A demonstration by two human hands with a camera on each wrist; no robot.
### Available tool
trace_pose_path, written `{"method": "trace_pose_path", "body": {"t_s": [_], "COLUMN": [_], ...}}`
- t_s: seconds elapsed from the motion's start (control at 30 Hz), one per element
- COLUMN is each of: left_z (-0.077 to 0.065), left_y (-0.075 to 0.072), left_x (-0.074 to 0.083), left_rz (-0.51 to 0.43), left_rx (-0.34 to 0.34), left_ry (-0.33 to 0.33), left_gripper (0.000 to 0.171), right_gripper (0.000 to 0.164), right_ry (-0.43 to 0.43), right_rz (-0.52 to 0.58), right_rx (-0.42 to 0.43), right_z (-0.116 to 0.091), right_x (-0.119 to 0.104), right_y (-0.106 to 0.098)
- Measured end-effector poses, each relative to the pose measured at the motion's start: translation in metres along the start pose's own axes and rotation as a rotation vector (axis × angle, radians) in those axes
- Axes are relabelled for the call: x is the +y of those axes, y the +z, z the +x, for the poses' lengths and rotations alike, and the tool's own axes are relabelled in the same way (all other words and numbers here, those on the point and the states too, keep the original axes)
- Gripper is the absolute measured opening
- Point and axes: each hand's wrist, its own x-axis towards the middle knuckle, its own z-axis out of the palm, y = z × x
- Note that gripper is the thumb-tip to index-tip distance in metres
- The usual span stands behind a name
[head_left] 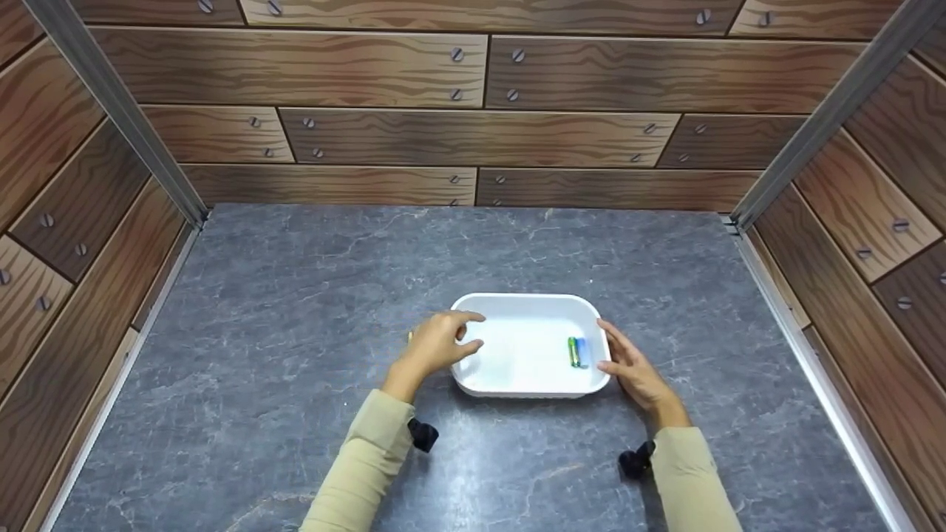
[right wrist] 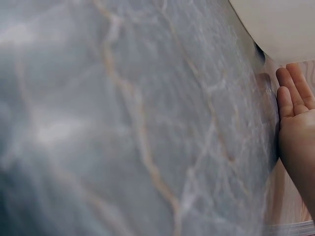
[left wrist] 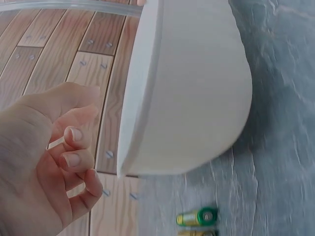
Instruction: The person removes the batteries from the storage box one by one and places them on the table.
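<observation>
A white plastic tub (head_left: pixel 517 369) stands on the grey marbled table. Inside it near the right end lies a green battery (head_left: pixel 573 352), with a blue item (head_left: pixel 582 352) right beside it. My left hand (head_left: pixel 436 340) is over the tub's left end, thumb and index finger apart; the left wrist view shows its other fingers loosely bent and holding nothing. Green-and-gold batteries (left wrist: pixel 198 216) lie on the table outside the tub, mostly hidden by that hand in the head view. My right hand (head_left: pixel 635 369) touches the tub's right end, its fingers fairly straight in the right wrist view.
Wood-plank patterned walls (head_left: pixel 473 133) enclose the table (head_left: pixel 295 295) at the back and sides. Metal posts (head_left: pixel 126 111) stand in the back corners. Each wrist carries a small black camera (head_left: pixel 423 435).
</observation>
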Motion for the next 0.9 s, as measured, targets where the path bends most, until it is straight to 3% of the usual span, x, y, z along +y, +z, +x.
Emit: {"method": "trace_pose_path", "body": {"t_s": [0.5,0.9], "left_z": [0.012,0.022], "left_y": [0.022,0.047], "left_x": [0.023,0.040], "left_rz": [-0.034,-0.025], "left_rx": [-0.036,-0.072], "left_ry": [0.077,0.085], "left_gripper": [0.037,0.036], "right_gripper": [0.080,0.075], "right_ry": [-0.041,-0.069], "right_rz": [0.011,0.015], "right_rx": [-0.006,-0.038], "right_z": [0.000,0.000], "right_x": [0.001,0.004], "right_y": [0.001,-0.001]}}
